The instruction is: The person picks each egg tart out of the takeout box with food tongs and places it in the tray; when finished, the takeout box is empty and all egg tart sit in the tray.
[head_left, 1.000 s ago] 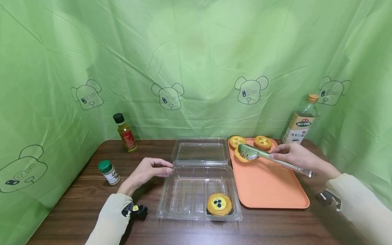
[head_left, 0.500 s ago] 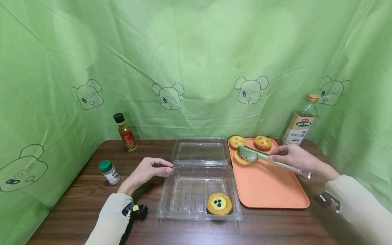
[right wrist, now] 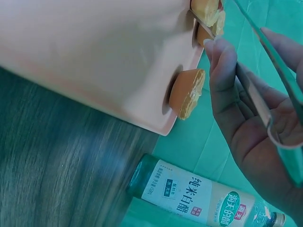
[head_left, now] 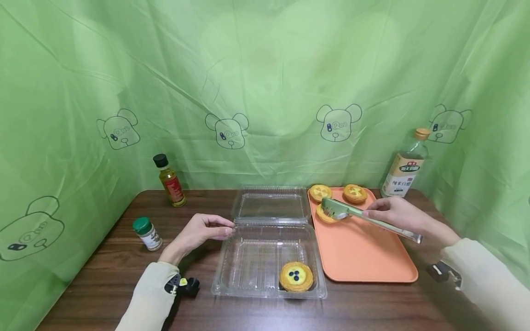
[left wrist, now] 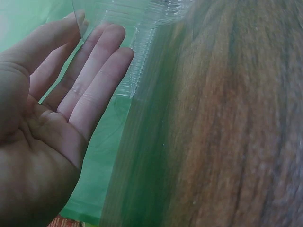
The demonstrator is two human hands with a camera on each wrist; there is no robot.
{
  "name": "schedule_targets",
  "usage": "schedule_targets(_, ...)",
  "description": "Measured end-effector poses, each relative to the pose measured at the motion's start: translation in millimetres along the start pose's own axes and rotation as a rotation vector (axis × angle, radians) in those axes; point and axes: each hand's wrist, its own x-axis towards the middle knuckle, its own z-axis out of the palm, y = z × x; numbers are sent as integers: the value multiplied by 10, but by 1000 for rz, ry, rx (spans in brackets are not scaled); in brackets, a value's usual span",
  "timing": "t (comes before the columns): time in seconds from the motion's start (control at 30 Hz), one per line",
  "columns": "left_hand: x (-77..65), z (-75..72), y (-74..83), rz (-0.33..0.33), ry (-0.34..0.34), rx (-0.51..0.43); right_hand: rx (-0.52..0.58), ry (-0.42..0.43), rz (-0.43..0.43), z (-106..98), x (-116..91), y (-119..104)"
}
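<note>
My left hand [head_left: 205, 228] pinches the left edge of an opened clear plastic box [head_left: 248, 257] between thumb and forefinger; its other fingers are extended in the left wrist view. A custard tart [head_left: 296, 276] with several dark berries sits in the box's front right corner. My right hand [head_left: 391, 212] holds metal tongs [head_left: 383, 223] over an orange tray [head_left: 364, 262]. The tongs' head lies at a front tart [head_left: 324, 215] and partly covers it; whether it is gripped I cannot tell. Behind it on the tray are a left tart [head_left: 320, 192] and a right tart [head_left: 355, 193].
The box's lid [head_left: 271, 204] lies folded back. A vinegar bottle [head_left: 403, 170] stands behind the tray's right corner. On the left stand an oil bottle [head_left: 170, 181] and a green-capped shaker [head_left: 147, 233]. A green curtain [head_left: 265, 92] encloses the wooden table.
The tongs and the front tart have shifted slightly left and toward the front, a little away from the tart behind. My left hand keeps its place on the box.
</note>
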Motion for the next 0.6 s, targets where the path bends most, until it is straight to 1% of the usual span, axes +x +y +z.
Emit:
schedule_targets(0.1,-3,4,-8,3,1,0,15,1,16,-4,-26,27)
schedule_targets(0.2,3,4,2,7,4,2,66,-2,21,-18,-46,60)
schedule_targets(0.33,1,6,3,0,3,6,106,4,40,-46,-74,91)
schedule_targets(0.43,-5,7,2,-2,4,10,104,20,44,-80,-103,100)
schedule_targets(0.6,-11,8,3,-1,10,16,133,25,59,-135,-163,98)
